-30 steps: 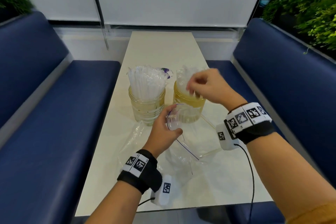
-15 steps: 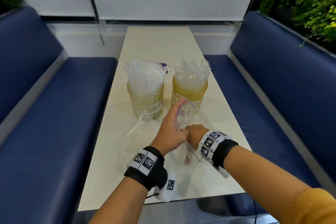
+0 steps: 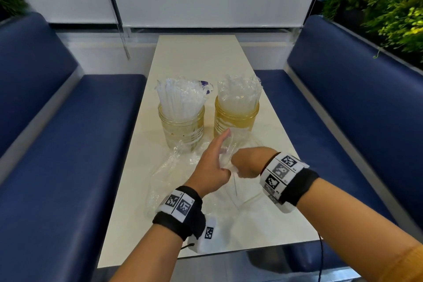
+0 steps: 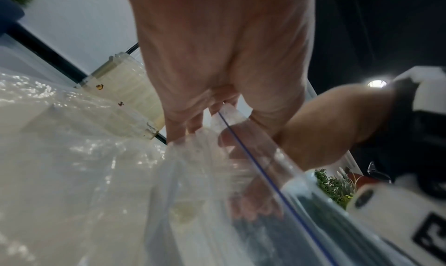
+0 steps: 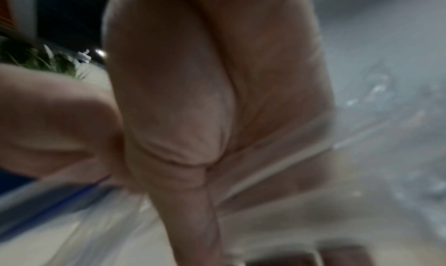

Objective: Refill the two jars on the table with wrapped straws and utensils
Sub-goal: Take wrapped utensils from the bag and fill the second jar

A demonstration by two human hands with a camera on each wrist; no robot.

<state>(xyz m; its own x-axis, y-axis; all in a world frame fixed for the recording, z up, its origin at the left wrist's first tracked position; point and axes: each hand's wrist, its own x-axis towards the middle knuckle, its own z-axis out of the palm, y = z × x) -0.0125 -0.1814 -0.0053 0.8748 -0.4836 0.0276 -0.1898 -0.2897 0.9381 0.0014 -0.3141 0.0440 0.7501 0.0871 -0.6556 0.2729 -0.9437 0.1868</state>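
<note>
While the left hand [image 3: 211, 165] pinches the rim of a clear zip bag [image 4: 241, 174] between thumb and fingers, the right hand [image 3: 248, 162] reaches into the bag's mouth; whether its fingers are curled round anything I cannot tell. Just beyond the hands, 2 jars stand side by side on the table [image 3: 196, 57]: the left jar [image 3: 180, 129] packed with wrapped straws [image 3: 179, 96], the right jar [image 3: 237, 119] with wrapped utensils [image 3: 239, 91]. Another clear bag [image 3: 167, 174] lies flat left of the hands.
</note>
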